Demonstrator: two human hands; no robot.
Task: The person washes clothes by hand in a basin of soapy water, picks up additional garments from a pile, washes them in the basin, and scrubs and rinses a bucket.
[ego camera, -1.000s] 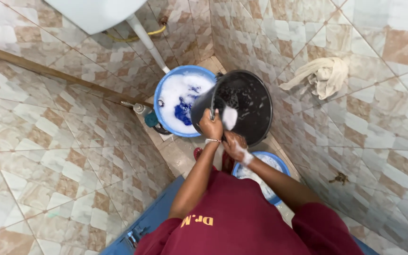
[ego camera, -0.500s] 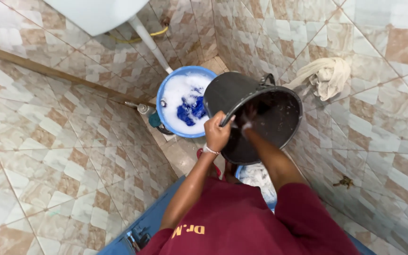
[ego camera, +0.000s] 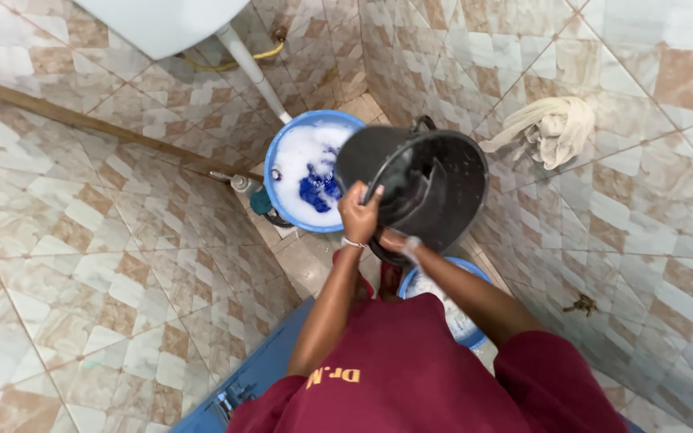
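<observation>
A black plastic bucket (ego camera: 423,192) is held tilted on its side above a tiled floor, its open mouth turned toward the camera, and serves here as the landmark. The left hand (ego camera: 359,215) is closed around the bucket's near rim, fingers curled over the edge, with a thin bracelet seen at the wrist. The right hand (ego camera: 392,241) is pressed against the lower rim of the bucket, wet with white suds; whether its fingers are closed on the rim or only resting there cannot be told. Streaks of foam are seen on the bucket's dark inner wall.

Just to the left of the bucket, partly overlapped by it, a round blue basin (ego camera: 278,160) is set on the floor, filled with white foam in which a dark blue cloth (ego camera: 314,188) is soaking. Below the bucket, close to the person's body, a second blue basin (ego camera: 475,333) with soapy water is partly hidden by the right forearm. A small bottle (ego camera: 238,183) is seen lying beside the foam-filled basin, on its far side from the bucket.

To the right of the bucket, a crumpled cream cloth (ego camera: 551,128) is hung on the tiled wall. Above and to the left of the bucket, a white pipe (ego camera: 246,60) is seen running down from a white fixture. A dark red shirt is worn by the person.
</observation>
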